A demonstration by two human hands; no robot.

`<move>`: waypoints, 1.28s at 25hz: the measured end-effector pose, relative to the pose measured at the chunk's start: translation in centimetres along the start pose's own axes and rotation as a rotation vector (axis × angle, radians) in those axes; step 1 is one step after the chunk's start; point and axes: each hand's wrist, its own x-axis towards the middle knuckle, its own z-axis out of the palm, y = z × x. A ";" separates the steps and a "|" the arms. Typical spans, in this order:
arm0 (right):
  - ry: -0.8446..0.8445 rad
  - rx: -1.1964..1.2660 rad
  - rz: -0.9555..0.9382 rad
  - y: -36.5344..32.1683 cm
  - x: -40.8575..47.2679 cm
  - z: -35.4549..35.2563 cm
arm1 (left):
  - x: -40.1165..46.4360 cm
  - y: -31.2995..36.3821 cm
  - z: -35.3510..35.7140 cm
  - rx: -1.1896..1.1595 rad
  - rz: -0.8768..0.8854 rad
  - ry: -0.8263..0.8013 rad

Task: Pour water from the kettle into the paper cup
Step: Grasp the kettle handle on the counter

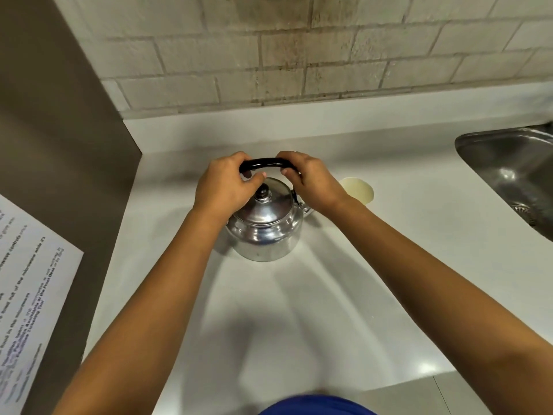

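A shiny metal kettle with a lid and a black knob stands upright on the white counter. Its black handle arches over the top. My left hand grips the handle's left end, and my right hand grips its right end. The spout points right, mostly hidden under my right wrist. A pale paper cup stands just right of the kettle, partly covered by my right hand; only its open rim shows.
A steel sink is set into the counter at the far right. A brown cabinet side with a printed paper notice rises on the left. A tiled wall runs behind the counter.
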 end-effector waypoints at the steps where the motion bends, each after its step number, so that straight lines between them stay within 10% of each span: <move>1: 0.008 -0.002 0.002 -0.1 -0.1 0.1 | 0.3 0.1 0.0 0.007 -0.029 -0.009; 23: 0.372 0.247 0.059 -4.3 -3.3 -0.8 | 0.7 3.4 -4.3 -0.386 -0.232 0.072; 32: 0.168 0.360 0.182 -0.3 -9.4 3.0 | 0.7 4.8 -3.5 -0.289 -0.247 0.120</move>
